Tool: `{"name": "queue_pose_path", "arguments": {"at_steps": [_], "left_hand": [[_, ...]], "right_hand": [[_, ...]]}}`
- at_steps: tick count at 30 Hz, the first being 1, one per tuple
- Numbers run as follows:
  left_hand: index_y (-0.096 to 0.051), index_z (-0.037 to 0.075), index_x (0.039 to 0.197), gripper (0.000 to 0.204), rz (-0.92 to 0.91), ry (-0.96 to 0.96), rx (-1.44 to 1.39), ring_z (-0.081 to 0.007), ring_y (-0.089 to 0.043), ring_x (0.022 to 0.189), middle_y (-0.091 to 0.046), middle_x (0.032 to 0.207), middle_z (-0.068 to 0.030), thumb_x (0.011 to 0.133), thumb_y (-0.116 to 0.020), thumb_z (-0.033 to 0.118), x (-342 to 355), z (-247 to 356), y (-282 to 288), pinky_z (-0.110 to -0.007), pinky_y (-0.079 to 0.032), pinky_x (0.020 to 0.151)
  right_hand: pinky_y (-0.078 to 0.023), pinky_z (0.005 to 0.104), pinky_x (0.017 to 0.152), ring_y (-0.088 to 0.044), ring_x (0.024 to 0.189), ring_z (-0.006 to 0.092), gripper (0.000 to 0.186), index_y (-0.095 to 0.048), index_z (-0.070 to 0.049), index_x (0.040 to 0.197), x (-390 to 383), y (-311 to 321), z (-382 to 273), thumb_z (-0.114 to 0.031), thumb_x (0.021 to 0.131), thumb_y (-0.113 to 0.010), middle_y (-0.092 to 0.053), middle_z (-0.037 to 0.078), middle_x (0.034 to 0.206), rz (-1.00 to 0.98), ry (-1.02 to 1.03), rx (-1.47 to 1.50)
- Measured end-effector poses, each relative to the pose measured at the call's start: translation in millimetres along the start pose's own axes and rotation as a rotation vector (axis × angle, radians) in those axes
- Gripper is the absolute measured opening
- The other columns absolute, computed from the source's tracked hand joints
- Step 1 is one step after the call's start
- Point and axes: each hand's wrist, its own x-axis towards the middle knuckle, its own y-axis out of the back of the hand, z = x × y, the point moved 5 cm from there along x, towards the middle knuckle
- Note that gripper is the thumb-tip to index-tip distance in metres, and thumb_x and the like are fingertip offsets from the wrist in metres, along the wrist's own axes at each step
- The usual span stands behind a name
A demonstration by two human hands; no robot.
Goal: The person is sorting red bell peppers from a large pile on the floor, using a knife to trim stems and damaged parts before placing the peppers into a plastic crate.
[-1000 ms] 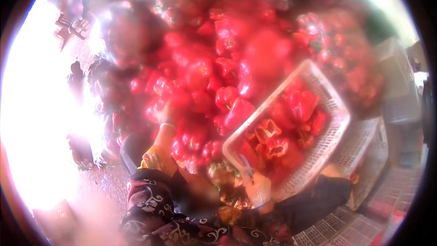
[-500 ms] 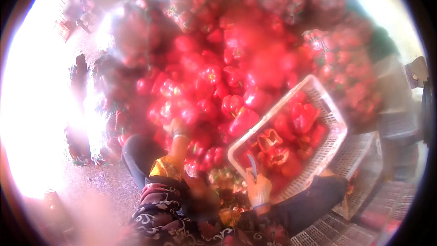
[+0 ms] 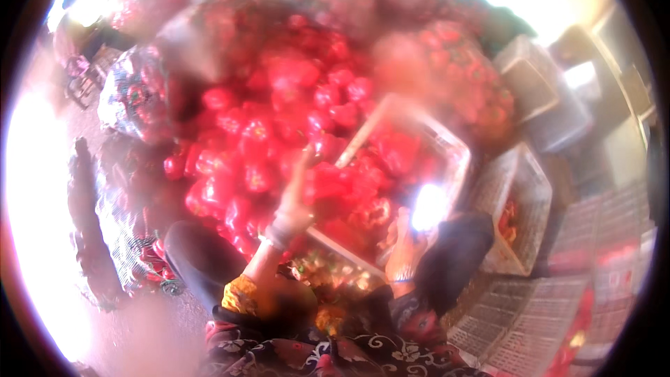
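Red peppers [image 3: 255, 132] are heaped beside and inside the pale crate [image 3: 364, 133]; the left hand [image 3: 293, 206] is seen at its left rim, the right hand [image 3: 403, 246] at its near corner; neither blurred grip can be told.

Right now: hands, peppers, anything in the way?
Left hand at crate edge, grip unclear. Right hand by crate, grip unclear. Red peppers inside crate. Bright glare beside right hand.
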Motion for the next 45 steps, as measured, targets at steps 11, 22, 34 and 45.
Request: {"name": "queue_pose_path", "arguments": {"at_steps": [11,22,34,45], "left_hand": [[-0.066,0.009,0.118,0.032,0.369,0.618,0.919,-0.0279,-0.072,0.088,-0.072,0.113,-0.0096,0.087,-0.066,0.017,-65,-159,84,-0.037,-0.055,0.073],[-0.028,0.007,0.156,0.102,1.079,1.105,0.756,-0.0403,-0.06,0.119,-0.044,0.147,-0.0264,0.074,-0.082,0.037,-70,-270,120,-0.043,-0.053,0.098],[-0.038,0.01,0.152,0.103,-0.147,1.224,0.582,-0.0363,-0.061,0.123,-0.063,0.13,-0.0222,0.07,-0.081,0.055,-15,-241,5,-0.04,-0.048,0.1],[-0.051,0.007,0.14,0.072,0.354,0.758,-0.383,-0.0174,-0.069,0.088,-0.066,0.114,-0.0102,0.073,-0.069,-0.013,-43,-71,37,-0.028,-0.06,0.072]], "right_hand": [[-0.045,0.0287,0.047,-0.047,0.054,0.0105,0.019,-0.061,-0.009,0.086,26,15,41,-0.025,0.097,-0.063,-0.052,-0.001,0.067,0.005,-0.123,-0.029],[-0.041,0.0247,0.054,-0.05,0.059,0.0086,0.022,-0.069,-0.002,0.104,26,-31,40,-0.021,0.101,-0.058,-0.058,0.001,0.071,-0.166,-0.153,-0.181],[-0.041,0.0222,0.055,-0.051,0.062,0.0049,0.02,-0.068,-0.002,0.115,24,-34,76,-0.01,0.099,-0.059,-0.061,0.0,0.078,-0.244,-0.013,-0.315],[-0.05,0.0248,0.054,-0.053,0.059,0.0073,0.023,-0.071,-0.006,0.112,18,-46,53,-0.024,0.098,-0.065,-0.059,0.0,0.075,-0.339,-0.037,-0.263]]}}
